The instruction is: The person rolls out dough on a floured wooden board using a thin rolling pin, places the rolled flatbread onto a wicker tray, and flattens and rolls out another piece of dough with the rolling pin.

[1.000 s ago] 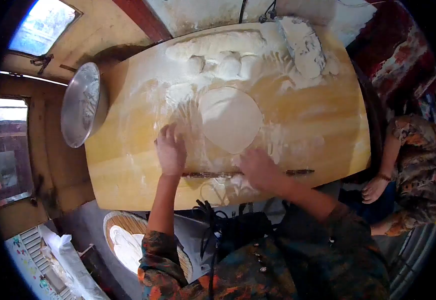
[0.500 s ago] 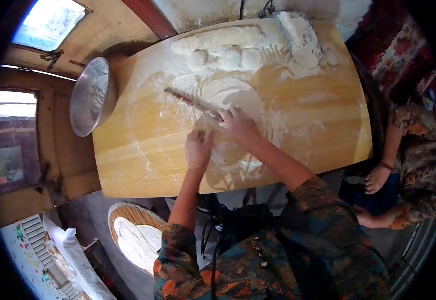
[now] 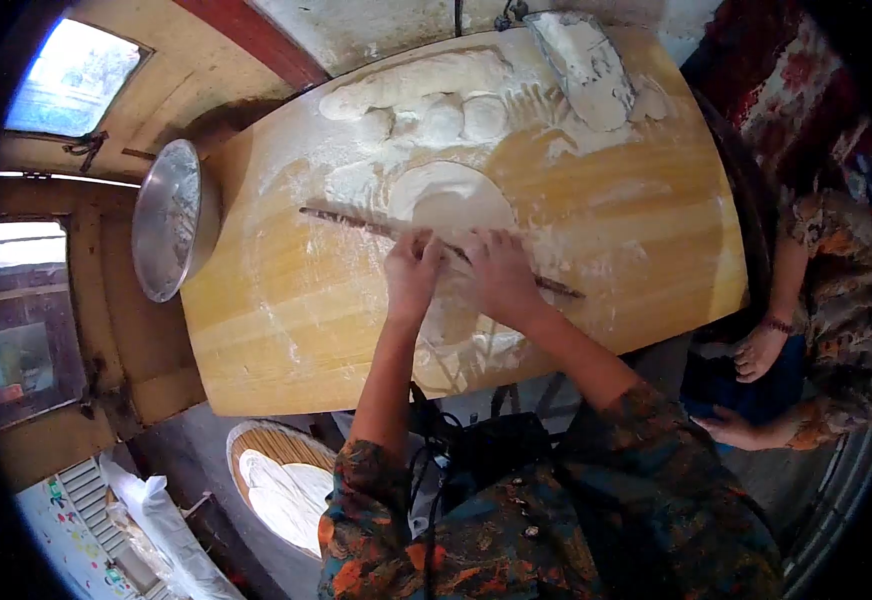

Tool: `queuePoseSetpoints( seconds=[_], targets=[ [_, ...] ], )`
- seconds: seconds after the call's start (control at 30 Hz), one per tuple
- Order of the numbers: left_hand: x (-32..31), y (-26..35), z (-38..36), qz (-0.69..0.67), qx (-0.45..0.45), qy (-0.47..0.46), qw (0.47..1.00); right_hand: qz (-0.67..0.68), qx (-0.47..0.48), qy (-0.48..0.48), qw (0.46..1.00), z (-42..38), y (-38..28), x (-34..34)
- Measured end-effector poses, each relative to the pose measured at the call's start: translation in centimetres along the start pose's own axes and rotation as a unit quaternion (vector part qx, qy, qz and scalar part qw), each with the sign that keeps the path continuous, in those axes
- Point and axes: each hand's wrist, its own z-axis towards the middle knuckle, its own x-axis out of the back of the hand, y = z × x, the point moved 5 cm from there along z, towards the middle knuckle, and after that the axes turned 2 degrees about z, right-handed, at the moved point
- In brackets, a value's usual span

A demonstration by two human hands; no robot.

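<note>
A thin, dark rolling pin (image 3: 341,219) lies slantwise across the near part of a round, flat sheet of dough (image 3: 464,198). My left hand (image 3: 414,272) is closed on the pin near its middle, its fingers curled over the wood. Just to its right, my right hand (image 3: 504,277) also grips the pin, back of the hand up and knuckles bent. The pin's ends stick out past both hands. Under my hands and forearms, the near edge of the dough is partly hidden. Flour dusts the wooden table (image 3: 646,235) around the sheet.
A long dough roll (image 3: 416,82) and several dough balls (image 3: 444,120) lie at the back, beside a floury bag (image 3: 586,75). A metal bowl (image 3: 168,220) stands left. Below, a woven tray (image 3: 246,440) holds dough sheets (image 3: 286,490). Another person's hand (image 3: 759,352) is at right.
The rolling pin has turned to a flatter slant and slid right, its right end now showing. My left hand has moved up onto it; my right hand has shifted right along it.
</note>
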Motion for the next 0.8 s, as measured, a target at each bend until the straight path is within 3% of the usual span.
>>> queuePoseSetpoints(
  seconds=[0.03, 0.13, 0.17, 0.23, 0.33, 0.43, 0.63, 0.73, 0.8],
  targets=[
    [-0.5, 0.8, 0.3, -0.015, -0.014, -0.021, 1.000, -0.030, 0.005, -0.012, 0.999, 0.4, -0.3, -0.6],
    [-0.3, 2.2, 1.1, 0.121, -0.261, -0.016, 0.958, -0.042, 0.005, -0.080, 0.996, 1.6, -0.1, -2.4],
    [0.0, 2.2, 0.9, 0.239, -0.309, 0.005, 0.921, -0.053, 0.014, -0.098, 0.994, 1.7, 0.1, -2.6],
    [0.7, 4.1, 0.0, 0.459, -0.388, 0.047, 0.798, -0.076, 0.032, -0.135, 0.987, 1.7, 0.7, -2.5],
    [0.5, 2.9, -0.3, 0.383, -0.381, -0.081, 0.838, -0.016, 0.053, -0.137, 0.989, 0.5, 1.6, -0.2],
    [-0.9, 3.2, -3.1, 0.363, -0.367, -0.156, 0.842, 0.003, 0.097, -0.139, 0.986, -1.7, 2.4, 3.2],
    [-4.0, 2.1, -10.0, 0.305, -0.363, -0.226, 0.851, -0.058, 0.106, -0.214, 0.969, -10.2, 2.9, 3.8],
    [-4.4, 0.9, -12.2, 0.286, -0.358, -0.248, 0.853, -0.067, 0.094, -0.167, 0.979, -13.1, 1.4, 4.0],
    [-4.1, 0.8, -12.9, 0.277, -0.342, -0.271, 0.856, -0.069, 0.058, -0.189, 0.978, -14.7, 0.4, 4.4]
  ],
)
